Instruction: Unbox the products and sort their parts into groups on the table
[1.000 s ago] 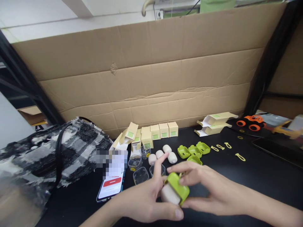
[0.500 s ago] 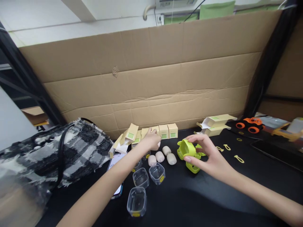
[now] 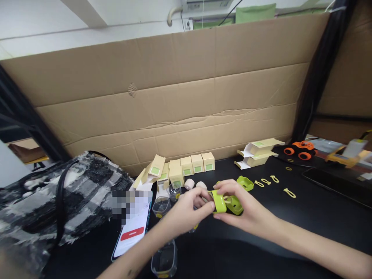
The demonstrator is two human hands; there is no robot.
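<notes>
My right hand [image 3: 236, 205] holds a lime-green earbud case cover [image 3: 220, 201] between thumb and fingers. Its other half [image 3: 235, 205] shows under my palm. My left hand [image 3: 196, 207] is closed at the cover's left side, its thumb against the edge; what its fingers hold there is hidden. Just behind my hands lie two pale rounded cases, a pinkish one [image 3: 189, 183] and a whitish one [image 3: 201, 185]. Another green cover [image 3: 245, 183] rests behind my right hand. Clear plastic cups, one in front [image 3: 164, 259] and one at left [image 3: 161, 206], stand around my left forearm.
Several small cream boxes [image 3: 197, 163] line the cardboard wall [image 3: 174, 97]. Opened boxes [image 3: 258, 153] lie at the back right. Yellow loops [image 3: 289, 193] and an orange toy truck [image 3: 302, 150] are at right. On the left are a phone [image 3: 132, 232] and a checked bag [image 3: 95, 193].
My left hand has come from the row of boxes to the green cover and now meets my right hand. The cover has turned and moved slightly left. The view has shifted.
</notes>
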